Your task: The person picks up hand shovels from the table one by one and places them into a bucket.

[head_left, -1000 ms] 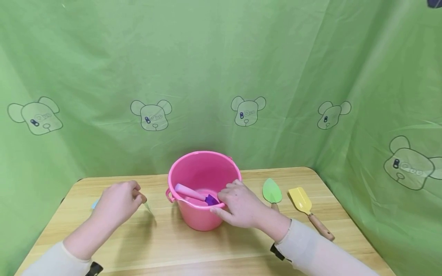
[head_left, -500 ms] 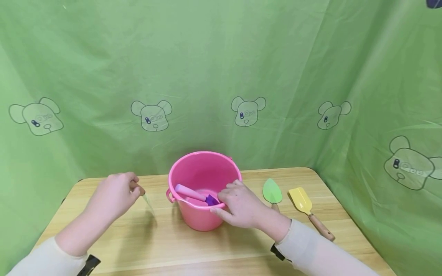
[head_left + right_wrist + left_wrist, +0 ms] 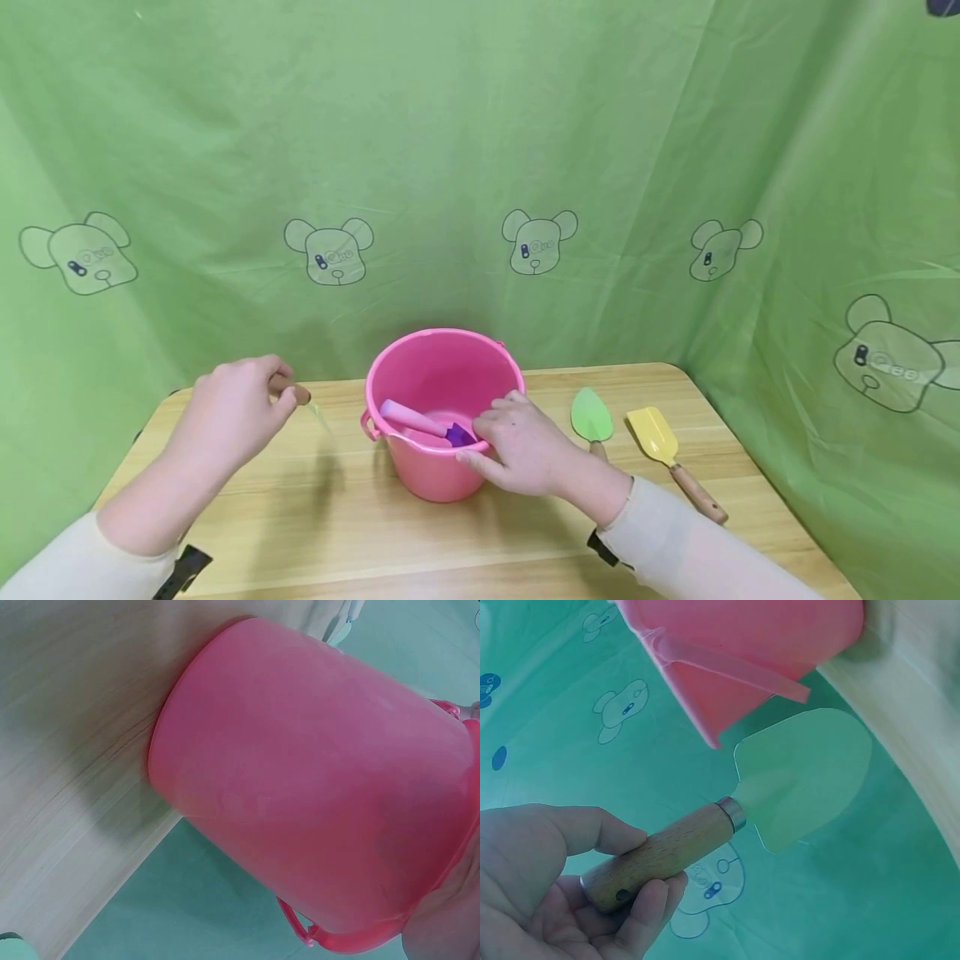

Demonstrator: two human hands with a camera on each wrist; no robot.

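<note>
My left hand (image 3: 228, 417) pinches the wooden handle of a small garden trowel, lifted above the table left of the pink bucket (image 3: 435, 477). Seen in the left wrist view, the trowel's pale green blade (image 3: 810, 776) points away from the fingers, apart from the bucket. At the bucket's front right rim, my right hand (image 3: 528, 446) grips the edge, with the thumb outside and fingers over the inside. The bucket stands upright. Inside it leans a tool with a lilac handle (image 3: 411, 418) and a purple head, partly hidden by the rim and right hand.
To the right on the wooden table (image 3: 420, 550) lie a green leaf-shaped trowel (image 3: 591, 414), its handle partly hidden by the right arm, and a yellow square-ended shovel (image 3: 654, 435) with a wooden handle. Green cloth (image 3: 435, 125) surrounds the table's back and sides.
My left hand has risen and moved slightly left with the trowel, whose blade tip has lifted too. A light blue patch beside the left wrist is now out of sight. The right hand stays on the rim.
</note>
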